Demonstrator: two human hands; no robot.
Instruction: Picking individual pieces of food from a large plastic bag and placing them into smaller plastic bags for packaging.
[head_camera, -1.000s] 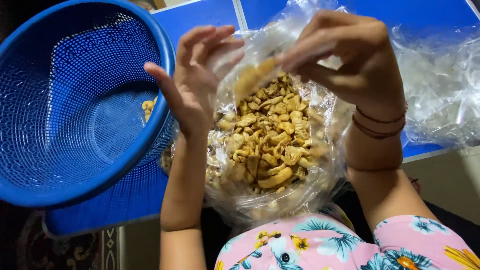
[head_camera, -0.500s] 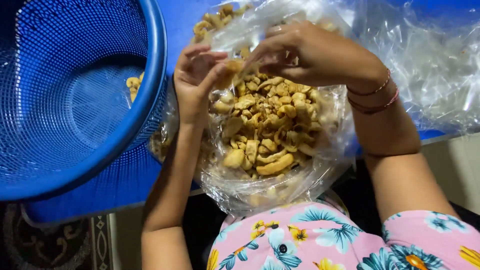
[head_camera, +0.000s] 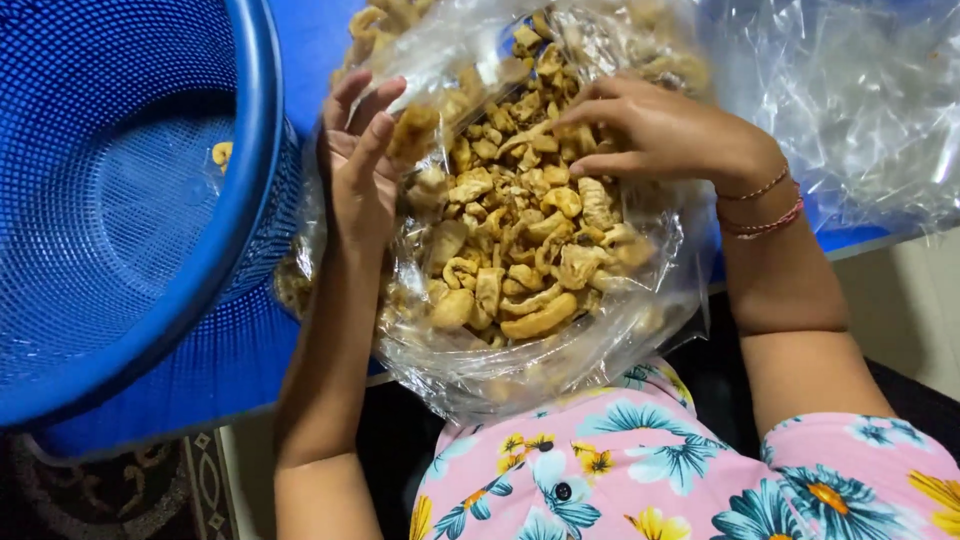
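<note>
Far left: a basket (head_camera: 120, 200), round, blue plastic, fine mesh wall and thick smooth rim, tipped so the hollow faces the camera; 1 pale snack piece (head_camera: 221, 153) on the mesh near the right rim. Under and behind it, a blue table (head_camera: 310, 40), flat and glossy, near edge running along the bottom of the basket and out again at far right.

Next, the left hand (head_camera: 358, 165): forearm rising straight up from the bottom of the frame, palm turned right, fingers loosely spread and pointing up, pressed flat against the left wall of the bag (head_camera: 500, 370). No closed grip visible; only resting on the film.

Centre: the bag itself, clear thin plastic, crinkled and shiny, bulging round, lying over the table edge and sagging toward the lap. Inside, snacks (head_camera: 510, 240): golden-brown, curled and knobbly, dry-looking, heaped between both hands, touching the basket side through the film.

Right of that, the right hand (head_camera: 655, 135): wrist bent, arm coming in from the lower right, fingers narrowed together and pointing left into the heap, tips among the pieces; whether 1 is pinched, cannot tell. 2 thin bracelets (head_camera: 765, 215) on the wrist.

Far right: more loose clear plastic (head_camera: 860, 100), crumpled on the table. Below, a pink floral sleeve (head_camera: 700, 470). Little open room between basket, bag and plastic.
</note>
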